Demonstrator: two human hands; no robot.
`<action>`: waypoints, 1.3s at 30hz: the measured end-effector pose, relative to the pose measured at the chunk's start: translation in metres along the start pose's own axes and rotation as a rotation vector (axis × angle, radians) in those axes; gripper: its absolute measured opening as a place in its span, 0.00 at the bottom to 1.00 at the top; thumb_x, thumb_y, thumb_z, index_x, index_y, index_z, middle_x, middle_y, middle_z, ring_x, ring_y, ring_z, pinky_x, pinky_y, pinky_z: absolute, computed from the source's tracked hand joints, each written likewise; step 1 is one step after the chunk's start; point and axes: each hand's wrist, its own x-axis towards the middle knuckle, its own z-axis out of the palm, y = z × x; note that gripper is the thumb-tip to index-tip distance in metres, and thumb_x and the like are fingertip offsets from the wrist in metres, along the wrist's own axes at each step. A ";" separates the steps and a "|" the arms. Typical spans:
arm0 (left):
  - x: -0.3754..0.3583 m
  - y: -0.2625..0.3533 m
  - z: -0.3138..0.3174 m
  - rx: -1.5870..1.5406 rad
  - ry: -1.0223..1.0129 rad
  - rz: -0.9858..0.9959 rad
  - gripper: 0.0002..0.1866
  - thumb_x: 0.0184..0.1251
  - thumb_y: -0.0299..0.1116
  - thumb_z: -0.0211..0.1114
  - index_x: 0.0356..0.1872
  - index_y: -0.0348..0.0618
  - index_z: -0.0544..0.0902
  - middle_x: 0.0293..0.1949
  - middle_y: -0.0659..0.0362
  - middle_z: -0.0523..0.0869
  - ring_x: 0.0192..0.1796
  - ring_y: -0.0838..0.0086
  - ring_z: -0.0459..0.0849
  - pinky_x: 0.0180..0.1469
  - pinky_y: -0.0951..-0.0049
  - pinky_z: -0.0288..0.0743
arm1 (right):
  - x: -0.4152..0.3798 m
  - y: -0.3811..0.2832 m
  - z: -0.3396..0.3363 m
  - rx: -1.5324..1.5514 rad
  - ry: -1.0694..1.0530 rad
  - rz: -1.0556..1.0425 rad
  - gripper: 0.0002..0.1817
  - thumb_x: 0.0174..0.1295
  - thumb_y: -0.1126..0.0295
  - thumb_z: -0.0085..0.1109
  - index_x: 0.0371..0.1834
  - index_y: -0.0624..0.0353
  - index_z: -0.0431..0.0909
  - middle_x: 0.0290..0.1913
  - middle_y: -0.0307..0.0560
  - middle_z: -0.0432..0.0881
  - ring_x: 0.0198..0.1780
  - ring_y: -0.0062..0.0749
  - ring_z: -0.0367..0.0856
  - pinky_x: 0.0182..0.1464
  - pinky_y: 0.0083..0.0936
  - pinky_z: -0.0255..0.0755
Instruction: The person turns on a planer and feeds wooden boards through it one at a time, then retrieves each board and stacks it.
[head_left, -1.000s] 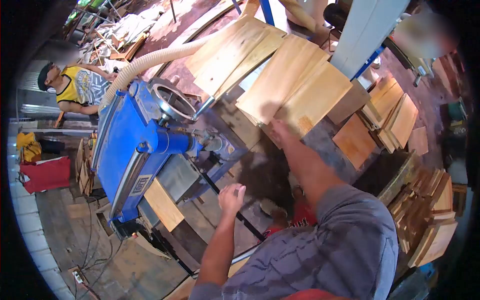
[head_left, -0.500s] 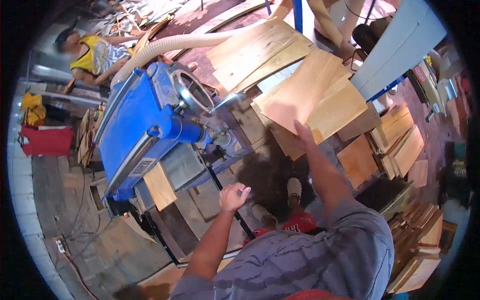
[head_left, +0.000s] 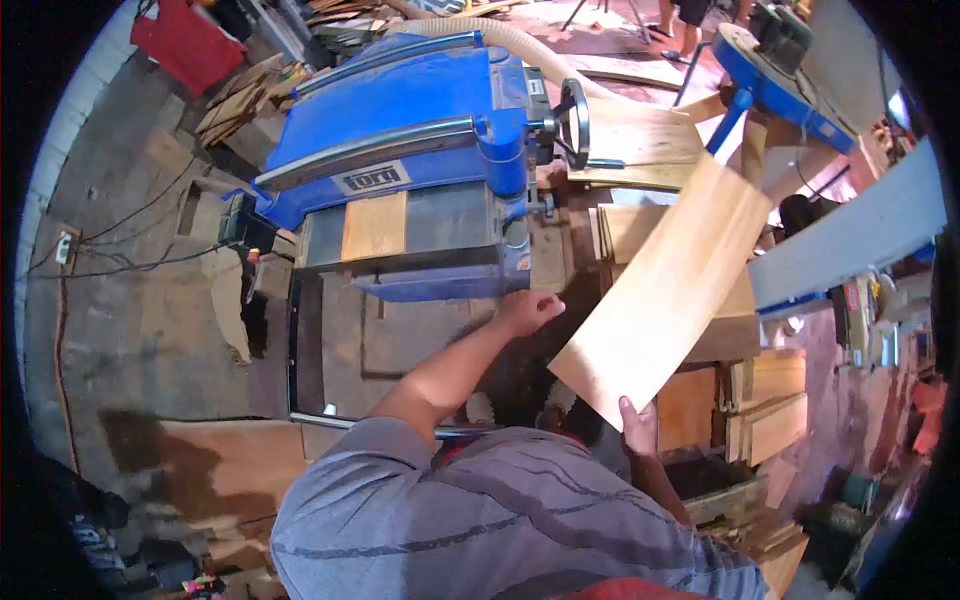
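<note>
My right hand [head_left: 638, 428] grips the near end of a long, pale wooden board [head_left: 672, 290], with the thumb on its top face. The board is tilted and lifted over stacked boards, its far end pointing away to the right. In front of the blue planer [head_left: 390, 110], my left hand [head_left: 530, 312] hangs with its fingers curled in and nothing visible in them. A shorter wooden board [head_left: 374, 226] lies on the planer's dark metal bed [head_left: 450, 222], partly under the machine's body.
A handwheel [head_left: 575, 122] juts from the planer's right side. Stacked boards [head_left: 640, 130] lie behind it, and more wood pieces [head_left: 775, 425] are piled at my right. A ribbed hose [head_left: 500, 35] runs behind. Cables [head_left: 130, 262] trail on the left floor. People's legs show at the back.
My view has swung left toward the planer. My right hand has lifted the board off the stack and drawn it nearer. My left hand has moved forward, close to the planer bed.
</note>
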 end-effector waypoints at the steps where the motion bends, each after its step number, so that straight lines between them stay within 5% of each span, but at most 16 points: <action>1: -0.006 -0.001 0.003 -0.011 -0.012 0.031 0.16 0.70 0.49 0.60 0.43 0.50 0.86 0.34 0.56 0.88 0.39 0.67 0.87 0.45 0.67 0.78 | -0.015 -0.014 0.012 -0.052 -0.032 -0.021 0.18 0.69 0.69 0.57 0.58 0.67 0.75 0.52 0.44 0.82 0.53 0.30 0.79 0.57 0.28 0.71; 4: -0.018 0.007 0.011 -0.710 -0.033 0.392 0.18 0.78 0.37 0.51 0.59 0.35 0.75 0.44 0.58 0.82 0.46 0.74 0.80 0.54 0.73 0.74 | -0.051 -0.026 0.041 -0.375 -0.033 -0.059 0.17 0.65 0.68 0.62 0.54 0.65 0.78 0.48 0.48 0.85 0.50 0.29 0.81 0.51 0.28 0.74; 5: -0.026 0.013 0.009 -0.684 0.045 0.292 0.12 0.76 0.32 0.52 0.52 0.37 0.77 0.49 0.52 0.82 0.54 0.66 0.80 0.59 0.67 0.71 | -0.065 -0.042 0.056 -0.548 -0.066 -0.064 0.18 0.66 0.66 0.61 0.55 0.64 0.77 0.48 0.50 0.85 0.49 0.30 0.82 0.51 0.29 0.75; 6: -0.039 0.028 -0.012 -0.473 0.194 0.609 0.11 0.77 0.32 0.50 0.49 0.37 0.76 0.44 0.53 0.79 0.50 0.68 0.77 0.56 0.69 0.69 | -0.077 -0.042 0.071 -0.497 -0.105 -0.080 0.19 0.67 0.64 0.60 0.56 0.65 0.76 0.50 0.53 0.84 0.52 0.35 0.81 0.54 0.32 0.74; 8: -0.083 0.067 -0.056 -0.581 0.260 0.450 0.11 0.79 0.36 0.49 0.44 0.39 0.75 0.37 0.60 0.75 0.41 0.75 0.72 0.46 0.71 0.70 | -0.089 -0.056 0.111 -0.513 -0.211 -0.347 0.21 0.67 0.66 0.54 0.61 0.64 0.72 0.59 0.60 0.76 0.61 0.51 0.74 0.65 0.40 0.66; 10: -0.087 0.071 -0.069 -1.181 0.363 -0.013 0.21 0.80 0.51 0.47 0.46 0.41 0.76 0.40 0.58 0.80 0.43 0.73 0.79 0.44 0.67 0.76 | -0.093 -0.057 0.143 -0.634 -0.490 -0.535 0.29 0.67 0.64 0.55 0.70 0.63 0.64 0.68 0.61 0.67 0.69 0.54 0.66 0.69 0.40 0.61; 11: -0.098 0.071 -0.090 -1.288 0.301 -0.165 0.22 0.79 0.51 0.49 0.47 0.40 0.75 0.40 0.55 0.81 0.43 0.68 0.82 0.44 0.65 0.78 | -0.105 -0.073 0.168 -0.532 -0.557 -0.479 0.34 0.67 0.61 0.58 0.73 0.62 0.59 0.71 0.62 0.63 0.72 0.53 0.62 0.72 0.39 0.58; 13: -0.038 -0.078 -0.082 -1.843 -0.843 0.694 0.19 0.76 0.47 0.52 0.48 0.39 0.74 0.36 0.53 0.81 0.39 0.65 0.82 0.41 0.65 0.77 | -0.108 -0.061 0.206 -0.501 -0.644 -0.494 0.39 0.65 0.58 0.61 0.75 0.62 0.57 0.71 0.62 0.63 0.73 0.53 0.61 0.73 0.40 0.56; 17: -0.115 -0.057 -0.137 -1.813 -0.734 0.488 0.21 0.70 0.52 0.53 0.44 0.42 0.74 0.31 0.58 0.77 0.32 0.68 0.75 0.37 0.66 0.71 | -0.085 -0.016 0.270 -0.633 -0.336 -0.661 0.34 0.68 0.57 0.60 0.70 0.66 0.62 0.67 0.62 0.69 0.69 0.46 0.67 0.70 0.40 0.61; 20: -0.114 -0.063 -0.138 -1.859 -0.920 0.583 0.20 0.69 0.52 0.53 0.43 0.43 0.74 0.31 0.58 0.76 0.32 0.70 0.73 0.38 0.67 0.70 | -0.076 -0.014 0.300 -0.165 -0.522 0.043 0.25 0.71 0.63 0.57 0.66 0.66 0.67 0.56 0.49 0.80 0.55 0.32 0.78 0.60 0.32 0.72; 21: -0.177 -0.026 -0.150 -2.094 -0.736 0.461 0.34 0.68 0.57 0.55 0.56 0.32 0.72 0.45 0.50 0.77 0.44 0.65 0.78 0.51 0.65 0.75 | -0.074 -0.011 0.301 0.055 -0.589 0.231 0.23 0.71 0.65 0.56 0.65 0.66 0.68 0.52 0.45 0.82 0.51 0.28 0.80 0.57 0.29 0.74; 24: -0.189 -0.066 -0.167 -1.769 -0.519 0.248 0.34 0.74 0.57 0.47 0.65 0.36 0.69 0.56 0.46 0.79 0.58 0.54 0.78 0.63 0.51 0.71 | -0.081 0.004 0.300 -0.054 -0.474 0.039 0.19 0.71 0.65 0.58 0.59 0.67 0.74 0.51 0.44 0.83 0.48 0.25 0.80 0.54 0.27 0.75; 26: -0.272 -0.036 -0.186 -1.420 0.364 0.205 0.39 0.75 0.60 0.45 0.73 0.36 0.60 0.67 0.44 0.72 0.68 0.51 0.71 0.72 0.49 0.63 | -0.081 0.020 0.307 -0.186 -0.466 0.018 0.18 0.71 0.65 0.58 0.57 0.67 0.76 0.49 0.44 0.84 0.47 0.25 0.80 0.53 0.27 0.74; 29: -0.291 -0.117 -0.203 -1.879 0.003 0.389 0.44 0.73 0.66 0.44 0.75 0.38 0.57 0.72 0.46 0.65 0.73 0.58 0.66 0.69 0.57 0.67 | -0.087 0.013 0.310 -0.399 -0.422 -0.048 0.17 0.70 0.64 0.59 0.52 0.69 0.78 0.44 0.45 0.85 0.45 0.25 0.81 0.49 0.26 0.75; 32: -0.310 -0.149 -0.169 -1.636 0.234 0.039 0.30 0.78 0.45 0.51 0.73 0.39 0.60 0.69 0.48 0.71 0.67 0.59 0.72 0.68 0.57 0.67 | -0.092 0.032 0.307 -0.451 -0.447 -0.041 0.17 0.71 0.63 0.58 0.49 0.69 0.79 0.42 0.47 0.85 0.42 0.25 0.81 0.46 0.27 0.76; 39: -0.289 -0.192 -0.126 -1.212 0.524 -0.293 0.22 0.73 0.33 0.55 0.64 0.35 0.67 0.57 0.52 0.79 0.56 0.66 0.79 0.60 0.63 0.73 | -0.085 0.094 0.302 -0.254 -0.433 0.150 0.18 0.73 0.63 0.56 0.51 0.70 0.77 0.44 0.46 0.84 0.45 0.24 0.78 0.49 0.26 0.74</action>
